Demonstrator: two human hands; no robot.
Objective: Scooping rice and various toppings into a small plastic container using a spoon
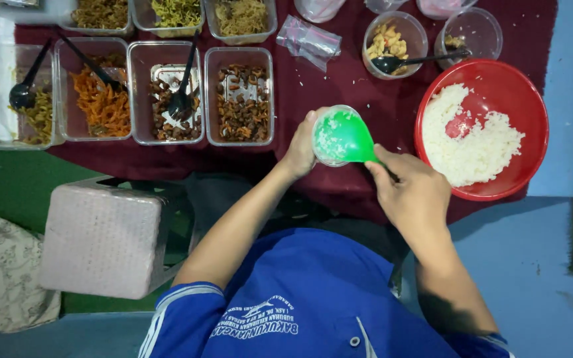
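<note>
My left hand point(302, 147) grips the side of a small clear round cup point(323, 156) that rests on the dark red tablecloth point(339, 86). My right hand point(411, 187) holds the handle of a green rice paddle point(344, 137), whose blade lies over the cup's mouth with grains of white rice stuck to it. To the right stands a big red bowl point(528, 99) holding white rice point(472, 142), with a bare red patch in its middle.
Clear rectangular tubs of side dishes sit at the left: orange strips point(103, 103), brown pieces point(243, 106), another with a black spoon point(182, 99). Round cups point(388, 41) and a plastic bag point(310, 40) lie at the back. A pink stool point(101, 238) stands below left.
</note>
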